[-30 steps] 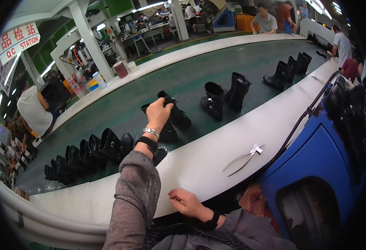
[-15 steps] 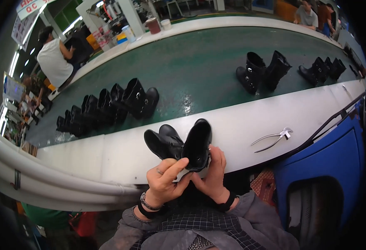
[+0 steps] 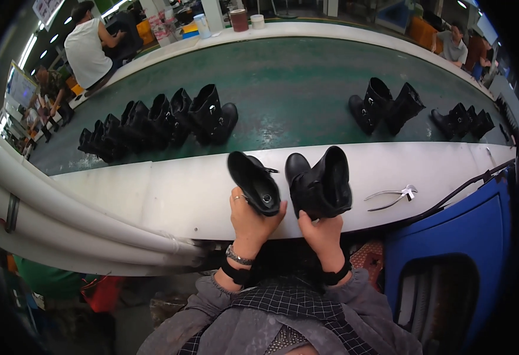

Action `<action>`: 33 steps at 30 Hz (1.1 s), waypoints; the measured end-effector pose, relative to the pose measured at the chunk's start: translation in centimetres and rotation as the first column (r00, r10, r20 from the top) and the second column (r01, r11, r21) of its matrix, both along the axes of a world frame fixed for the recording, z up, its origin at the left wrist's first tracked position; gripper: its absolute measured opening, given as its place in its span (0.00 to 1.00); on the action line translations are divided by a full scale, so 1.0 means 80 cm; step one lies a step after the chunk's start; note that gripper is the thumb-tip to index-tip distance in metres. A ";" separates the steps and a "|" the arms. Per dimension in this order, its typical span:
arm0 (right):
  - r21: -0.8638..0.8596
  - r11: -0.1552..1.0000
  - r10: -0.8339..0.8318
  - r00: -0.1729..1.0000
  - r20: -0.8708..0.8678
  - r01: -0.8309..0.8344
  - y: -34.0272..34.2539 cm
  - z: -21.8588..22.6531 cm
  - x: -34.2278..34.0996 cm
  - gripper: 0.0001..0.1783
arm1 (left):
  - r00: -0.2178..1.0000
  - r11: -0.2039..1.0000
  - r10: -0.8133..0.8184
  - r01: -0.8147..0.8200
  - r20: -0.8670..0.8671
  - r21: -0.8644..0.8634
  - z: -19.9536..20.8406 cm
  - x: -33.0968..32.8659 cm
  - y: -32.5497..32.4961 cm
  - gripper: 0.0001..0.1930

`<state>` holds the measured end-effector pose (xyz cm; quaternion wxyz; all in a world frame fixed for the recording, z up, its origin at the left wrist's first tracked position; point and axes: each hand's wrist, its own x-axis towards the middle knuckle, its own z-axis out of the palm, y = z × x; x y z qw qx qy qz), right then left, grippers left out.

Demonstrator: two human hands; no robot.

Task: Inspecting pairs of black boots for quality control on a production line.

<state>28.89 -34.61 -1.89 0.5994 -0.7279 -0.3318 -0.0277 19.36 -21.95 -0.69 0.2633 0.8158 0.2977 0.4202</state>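
White surface [image 3: 171, 204] runs wide to our left, green belt [image 3: 289, 112] along its far edge, metal pliers [image 3: 410, 192] off to our right. Our left hand [image 3: 251, 223] curls around the smooth black left boot [image 3: 253, 183], our right hand [image 3: 326, 235] clasps the right boot [image 3: 317, 192], oval mouths gaping up at us, just apart over the surface.

My left hand [image 3: 251, 222] has room toward the ledge's [image 3: 123, 198] left end; rightward, pliers [image 3: 409, 192] near its front edge obstruct my right hand [image 3: 323, 234].
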 end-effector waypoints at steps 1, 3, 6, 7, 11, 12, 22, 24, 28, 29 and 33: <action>-0.008 0.999 -0.035 0.999 -0.001 0.035 -0.007 -0.003 0.009 0.16 | 0.999 0.998 0.009 -0.007 0.032 -0.055 -0.005 -0.003 0.008 0.29; -0.056 0.998 0.001 0.997 -0.072 -0.005 -0.022 -0.002 0.027 0.18 | 0.985 0.990 -0.085 0.100 0.150 -0.097 -0.015 -0.022 0.023 0.19; -0.065 0.995 0.056 0.961 -0.270 -0.076 -0.025 0.009 0.035 0.22 | 0.894 0.828 -0.076 0.304 0.443 -0.472 -0.007 -0.048 0.036 0.16; -0.066 0.994 0.065 0.961 -0.268 -0.085 -0.022 0.012 0.032 0.22 | 0.893 0.830 -0.067 0.297 0.444 -0.472 -0.009 -0.055 0.038 0.16; 0.028 0.996 0.089 0.969 -0.230 -0.085 -0.010 0.004 0.033 0.21 | 0.852 0.493 0.100 0.407 0.514 -0.769 -0.021 -0.064 0.037 0.16; 0.127 0.986 0.141 0.951 -0.274 -0.110 -0.005 0.000 0.033 0.21 | 0.798 0.363 0.154 0.503 0.583 -0.784 -0.028 -0.065 0.036 0.16; 0.520 0.852 0.475 0.510 -0.717 -0.061 -0.006 -0.016 0.009 0.19 | 0.667 0.149 0.172 0.709 0.725 -0.689 -0.058 -0.051 0.016 0.17; 0.525 0.848 0.491 0.473 -0.732 -0.069 -0.007 -0.019 0.010 0.19 | 0.671 0.155 0.143 0.711 0.727 -0.686 -0.059 -0.051 0.016 0.18; 0.492 0.866 0.466 0.509 -0.724 -0.093 -0.007 -0.022 0.009 0.22 | 0.674 0.151 0.150 0.707 0.723 -0.691 -0.056 -0.050 0.014 0.18; 0.489 0.867 0.465 0.509 -0.725 -0.095 -0.007 -0.021 0.010 0.22 | 0.680 0.142 0.146 0.704 0.718 -0.696 -0.055 -0.050 0.014 0.18; 0.507 0.858 0.475 0.512 -0.716 -0.088 -0.005 -0.019 0.011 0.21 | 0.692 0.147 0.120 0.697 0.712 -0.702 -0.059 -0.049 0.017 0.18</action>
